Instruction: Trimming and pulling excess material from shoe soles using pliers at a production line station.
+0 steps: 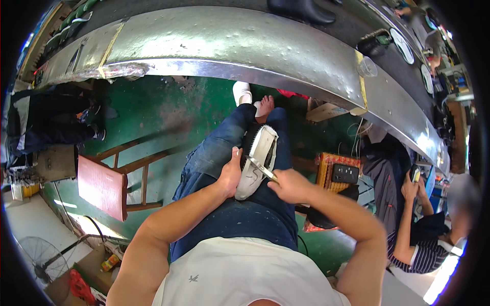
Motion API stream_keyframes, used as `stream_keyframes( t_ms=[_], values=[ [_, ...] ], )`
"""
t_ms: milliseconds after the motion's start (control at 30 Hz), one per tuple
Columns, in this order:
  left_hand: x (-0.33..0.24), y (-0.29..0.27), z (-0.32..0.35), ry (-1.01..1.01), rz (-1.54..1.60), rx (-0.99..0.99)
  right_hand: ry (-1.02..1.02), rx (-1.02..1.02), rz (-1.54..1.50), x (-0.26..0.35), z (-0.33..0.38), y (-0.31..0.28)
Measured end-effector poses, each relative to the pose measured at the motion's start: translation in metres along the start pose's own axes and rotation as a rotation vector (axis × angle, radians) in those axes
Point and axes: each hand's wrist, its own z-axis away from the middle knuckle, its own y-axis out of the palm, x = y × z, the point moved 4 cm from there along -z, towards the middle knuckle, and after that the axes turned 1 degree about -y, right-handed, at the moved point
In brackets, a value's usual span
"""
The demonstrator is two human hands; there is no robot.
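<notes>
A pale shoe (264,141) lies lengthwise across my lap, with a jagged rim along its far left side and a dark opening on its right. My left hand (231,176) grips its near left side, thumb raised along the edge. In my right hand (290,186) is a slim metal hand tool (262,167) with a yellowish handle end. Its shiny metal part crosses the middle of the shoe and seems to touch it; the exact kind of tool is not clear.
Ahead runs a metal-edged workbench (214,41) with a dark top. A wooden stool (102,186) stands left, a fan (43,257) lower left. On the right are a woven seat (326,171) bearing a black box (345,173), and a co-worker (426,229) holding a shoe.
</notes>
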Motion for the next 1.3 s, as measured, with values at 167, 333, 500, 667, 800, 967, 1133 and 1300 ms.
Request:
stream_keyframes(
  t_ms=[167, 333, 500, 667, 800, 967, 1133, 1300],
  values=[
    [0.009, -0.018, -0.030, 0.433, -0.580, -0.236, 0.032, -0.367, -0.224, 0.000, 0.003, 0.064],
    [-0.005, -0.007, -0.017, 0.638, -0.916, -0.269, 0.094, -0.051, -0.208, 0.000, 0.016, 0.005],
    [-0.004, -0.001, -0.017, 0.685, -0.928, -0.242, -0.021, -0.070, -0.123, -0.009, 0.024, 0.000],
    [-0.008, -0.001, -0.014, 0.676, -0.943, -0.210, -0.109, -0.224, -0.142, -0.037, 0.032, 0.005],
    [-0.005, 0.002, -0.009, 0.716, -0.961, -0.150, -0.167, -0.507, 0.139, -0.042, 0.013, 0.003],
    [-0.002, 0.003, -0.007, 0.936, -1.085, -0.095, -0.077, -0.491, 0.149, -0.062, -0.004, 0.009],
    [-0.006, 0.015, 0.007, 0.922, -1.349, 0.034, -0.078, -0.621, 0.064, -0.087, 0.003, 0.027],
    [-0.019, 0.021, 0.004, 0.730, -1.535, 0.096, -0.026, -0.250, 0.014, -0.085, 0.004, -0.018]
  ],
)
